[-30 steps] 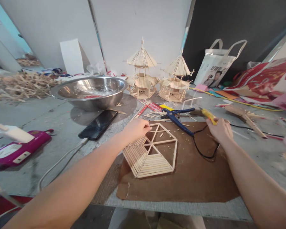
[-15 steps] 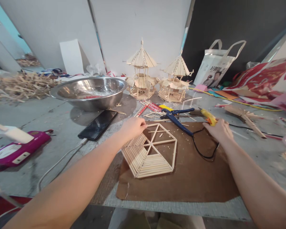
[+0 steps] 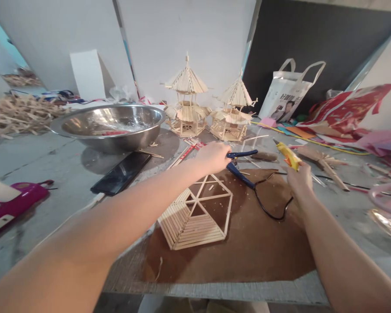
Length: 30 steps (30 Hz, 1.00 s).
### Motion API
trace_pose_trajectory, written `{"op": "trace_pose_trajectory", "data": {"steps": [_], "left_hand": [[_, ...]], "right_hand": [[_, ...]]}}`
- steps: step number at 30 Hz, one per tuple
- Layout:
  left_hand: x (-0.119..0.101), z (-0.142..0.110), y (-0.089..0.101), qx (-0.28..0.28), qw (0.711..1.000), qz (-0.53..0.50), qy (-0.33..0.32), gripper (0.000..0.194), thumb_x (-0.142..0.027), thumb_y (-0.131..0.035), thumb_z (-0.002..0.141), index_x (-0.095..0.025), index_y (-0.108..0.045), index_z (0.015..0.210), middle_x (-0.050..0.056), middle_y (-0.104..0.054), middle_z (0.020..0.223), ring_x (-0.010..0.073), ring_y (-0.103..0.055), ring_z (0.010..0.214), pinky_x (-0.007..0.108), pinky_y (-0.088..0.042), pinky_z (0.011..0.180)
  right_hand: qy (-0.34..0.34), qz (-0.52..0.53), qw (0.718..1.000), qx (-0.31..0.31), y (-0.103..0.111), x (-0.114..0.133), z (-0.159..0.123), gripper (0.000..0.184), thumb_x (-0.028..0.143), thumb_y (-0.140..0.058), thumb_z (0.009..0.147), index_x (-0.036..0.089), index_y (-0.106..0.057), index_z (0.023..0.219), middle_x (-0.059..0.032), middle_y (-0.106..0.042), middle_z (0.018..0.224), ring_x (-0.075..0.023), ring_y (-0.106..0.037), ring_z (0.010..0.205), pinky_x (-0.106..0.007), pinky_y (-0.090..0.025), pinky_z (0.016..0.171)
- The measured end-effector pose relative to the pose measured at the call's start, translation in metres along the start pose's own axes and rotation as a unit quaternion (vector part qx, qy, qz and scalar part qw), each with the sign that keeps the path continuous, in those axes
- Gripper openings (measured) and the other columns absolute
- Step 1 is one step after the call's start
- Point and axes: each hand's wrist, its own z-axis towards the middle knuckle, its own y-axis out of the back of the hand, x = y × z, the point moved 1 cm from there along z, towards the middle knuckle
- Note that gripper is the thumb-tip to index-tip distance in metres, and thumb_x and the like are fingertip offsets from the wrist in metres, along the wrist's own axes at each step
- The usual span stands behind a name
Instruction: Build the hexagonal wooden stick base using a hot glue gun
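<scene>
My right hand (image 3: pixel 300 177) is wrapped round a yellow hot glue gun (image 3: pixel 288 155), its nozzle pointing up and left above the table. My left hand (image 3: pixel 217 156) reaches over the head of the blue-handled cutter (image 3: pixel 241 176), fingers curled together; what they hold, if anything, is hidden. Below my left forearm lies a flat hexagonal frame of wooden sticks (image 3: pixel 200 230) on a brown mat (image 3: pixel 263 248). Rows of sticks fill its left and front sections, while other sections show only spokes. Part of it is covered by my forearm.
Two stick pagodas (image 3: pixel 187 115) stand at the back. To the left are a steel bowl (image 3: pixel 133 134), a phone (image 3: pixel 122 174), a purple power strip (image 3: pixel 18 204) and a pile of sticks (image 3: pixel 22 115). A black cord (image 3: pixel 276 218) loops over the mat; a white bag (image 3: pixel 283 95) stands behind.
My left hand has left the upper left edge of the hexagonal frame and moved right and away to the cutter. The glue gun is raised slightly in my right hand. The view has shifted right.
</scene>
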Motion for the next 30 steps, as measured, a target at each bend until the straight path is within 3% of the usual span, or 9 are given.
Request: {"op": "trace_pose_trajectory", "data": {"steps": [3, 6, 13, 18, 30], "left_hand": [[-0.026, 0.041, -0.013, -0.005, 0.999, 0.026, -0.046, 0.028, -0.027, -0.045, 0.072, -0.015, -0.053, 0.096, 0.008, -0.055, 0.099, 0.0203, -0.047, 0.095, 0.031, -0.039, 0.078], [-0.045, 0.078, -0.034, 0.017, 0.998, 0.032, -0.060, 0.030, -0.028, -0.044, 0.073, -0.014, -0.051, 0.099, 0.010, -0.052, 0.103, 0.0214, -0.046, 0.098, 0.033, -0.038, 0.080], [-0.053, 0.129, -0.081, 0.064, 0.997, 0.011, -0.030, 0.041, -0.027, -0.050, 0.069, -0.016, -0.047, 0.108, 0.010, -0.048, 0.114, 0.0238, -0.043, 0.103, 0.034, -0.034, 0.085], [-0.048, 0.143, -0.095, 0.111, 0.994, 0.004, -0.007, 0.034, -0.029, -0.051, 0.067, -0.018, -0.055, 0.100, 0.009, -0.055, 0.104, 0.0228, -0.050, 0.092, 0.033, -0.039, 0.078], [-0.052, 0.135, -0.099, 0.098, 0.995, -0.016, 0.012, 0.037, -0.040, -0.043, 0.071, -0.018, -0.054, 0.097, 0.009, -0.058, 0.098, 0.0226, -0.052, 0.092, 0.033, -0.039, 0.076]], "right_hand": [[-0.045, -0.002, 0.999, -0.001, 0.001, 0.003, -0.004, 0.050, 0.030, -0.044, 0.063, 0.016, -0.039, 0.111, -0.0054, -0.051, 0.078, -0.0178, -0.048, 0.062, -0.031, -0.036, 0.054], [-0.045, 0.005, 0.999, -0.004, 0.003, 0.005, -0.004, 0.051, 0.028, -0.044, 0.064, 0.016, -0.037, 0.112, -0.0035, -0.050, 0.076, -0.0159, -0.046, 0.059, -0.029, -0.035, 0.054], [-0.034, 0.015, 0.999, -0.002, 0.003, 0.009, -0.003, 0.047, 0.031, -0.043, 0.064, 0.017, -0.039, 0.109, -0.0036, -0.049, 0.081, -0.0154, -0.045, 0.065, -0.027, -0.034, 0.058], [-0.030, 0.020, 0.999, 0.009, 0.001, 0.011, -0.003, 0.050, 0.032, -0.042, 0.064, 0.017, -0.037, 0.112, -0.0034, -0.051, 0.081, -0.0144, -0.045, 0.060, -0.026, -0.034, 0.054], [-0.022, 0.009, 1.000, 0.016, 0.004, 0.017, -0.006, 0.051, 0.031, -0.041, 0.065, 0.016, -0.036, 0.114, -0.0054, -0.051, 0.087, -0.0161, -0.047, 0.065, -0.027, -0.034, 0.057]]}}
